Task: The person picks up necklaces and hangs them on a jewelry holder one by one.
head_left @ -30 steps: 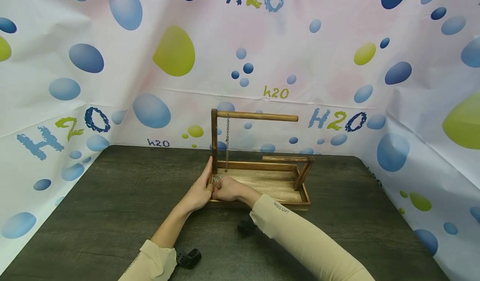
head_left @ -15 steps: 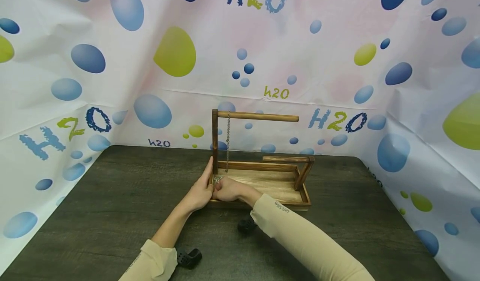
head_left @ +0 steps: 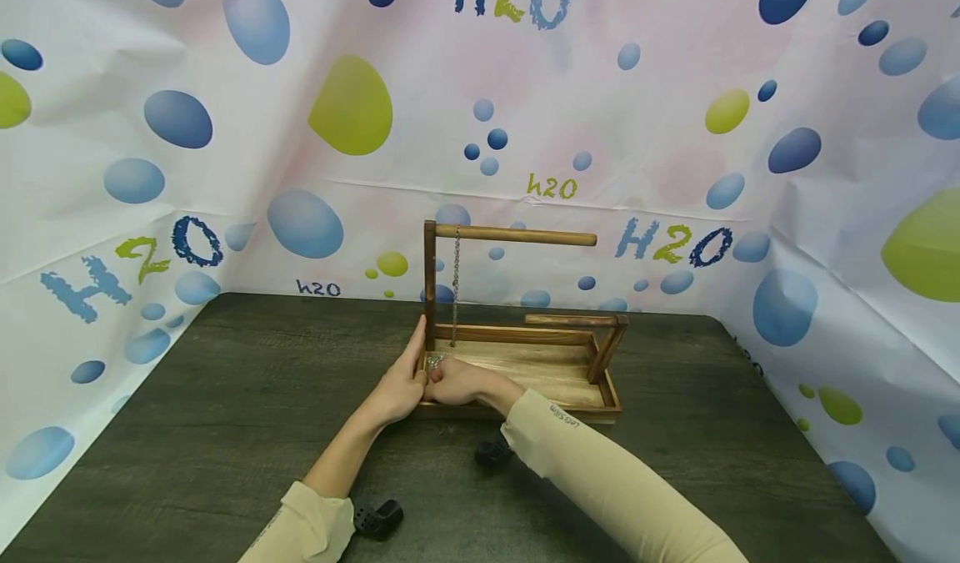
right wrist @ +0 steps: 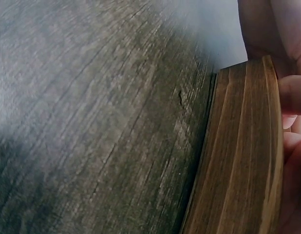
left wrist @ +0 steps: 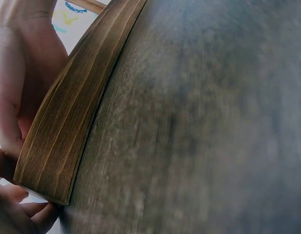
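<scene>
Meeting at the near left corner of a wooden tray [head_left: 540, 364] on the bench [head_left: 225, 421], both hands show best from the head: the left hand [head_left: 396, 388] stretches one finger straight toward the tall post [head_left: 430, 284], and the right hand [head_left: 457, 381] is curled. Whether either grips anything I cannot tell, since most fingertips are hidden. Just beside them in the tray lies a silvery heap [head_left: 434, 362], too small to make out, while a thin chain [head_left: 455, 288] hangs from the top bar [head_left: 525, 234]; neither can be seen from the wrists. Those views give instead the grain of the tray's wall [left wrist: 67, 117] and its lower edge against the bench, with fingers [right wrist: 292, 95] cut off at the side. Two black objects [head_left: 378, 519] near the sleeves [head_left: 615, 480] are hard to identify
</scene>
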Available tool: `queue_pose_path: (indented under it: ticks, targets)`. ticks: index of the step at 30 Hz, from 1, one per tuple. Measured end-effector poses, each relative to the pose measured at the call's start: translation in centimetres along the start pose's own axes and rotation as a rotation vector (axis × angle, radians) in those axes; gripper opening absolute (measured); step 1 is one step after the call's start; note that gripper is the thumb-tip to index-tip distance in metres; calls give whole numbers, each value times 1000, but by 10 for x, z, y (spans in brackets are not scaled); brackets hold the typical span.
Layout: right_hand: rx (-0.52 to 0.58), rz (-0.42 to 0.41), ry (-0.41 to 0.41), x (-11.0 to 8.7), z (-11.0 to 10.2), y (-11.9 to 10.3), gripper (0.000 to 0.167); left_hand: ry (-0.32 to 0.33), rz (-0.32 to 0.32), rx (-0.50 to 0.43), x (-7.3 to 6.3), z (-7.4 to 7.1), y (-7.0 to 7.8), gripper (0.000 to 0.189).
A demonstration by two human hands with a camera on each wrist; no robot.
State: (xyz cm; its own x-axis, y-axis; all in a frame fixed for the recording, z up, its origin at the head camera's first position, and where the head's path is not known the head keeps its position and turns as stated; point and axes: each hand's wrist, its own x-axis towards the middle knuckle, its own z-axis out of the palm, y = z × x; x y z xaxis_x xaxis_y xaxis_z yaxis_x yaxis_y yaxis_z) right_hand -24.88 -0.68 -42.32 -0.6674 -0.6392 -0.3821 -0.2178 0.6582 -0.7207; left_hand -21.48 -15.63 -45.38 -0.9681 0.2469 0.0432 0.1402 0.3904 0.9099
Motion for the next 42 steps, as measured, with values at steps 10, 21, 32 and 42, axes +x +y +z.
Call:
queue_pose_path:
  ticks: [10,21,32,42]
  targets:
    - [72,8,-32,1,-4,4,40,-9,-18,-8,0,-1,-1,87]
    - [137,5,-49,0,-6,7,43,-8,-13,-1,0,-1,1,86]
    - [180,-11,-77,-2,-7,7,43,-8,3,-2,-1,-1,0,86]
    - [215,0,-33,-3,-5,7,34,0,-11,10,-2,0,0,84]
